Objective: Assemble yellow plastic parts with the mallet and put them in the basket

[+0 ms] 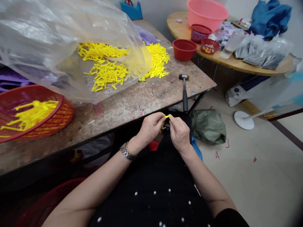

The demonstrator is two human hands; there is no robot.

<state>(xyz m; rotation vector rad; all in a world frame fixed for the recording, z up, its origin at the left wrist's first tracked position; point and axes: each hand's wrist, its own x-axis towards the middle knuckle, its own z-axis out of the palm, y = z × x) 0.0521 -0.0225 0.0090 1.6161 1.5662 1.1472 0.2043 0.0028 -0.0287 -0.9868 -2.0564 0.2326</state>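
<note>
Over my lap, just off the table's front edge, both hands meet at a small yellow plastic piece (167,116). My left hand (152,126), with a watch on its wrist, pinches one end of it. The fingertips of my right hand (178,130) are closed at the other end. Fingers hide much of the piece, so its full shape does not show. Loose yellow plastic pieces (158,61) lie heaped on the table, and more yellow pieces (107,74) are in a clear plastic bag (59,34). A red basket (67,110) at the left holds similar pieces.
A hammer (185,91) lies at the right edge of the worktable (151,94), its handle sticking out past the edge. A red bowl (184,50) stands behind it. Beyond, a round wooden table (265,71) bears a pink basin (208,14), small baskets and bagged goods. A green sack (208,126) sits on the floor.
</note>
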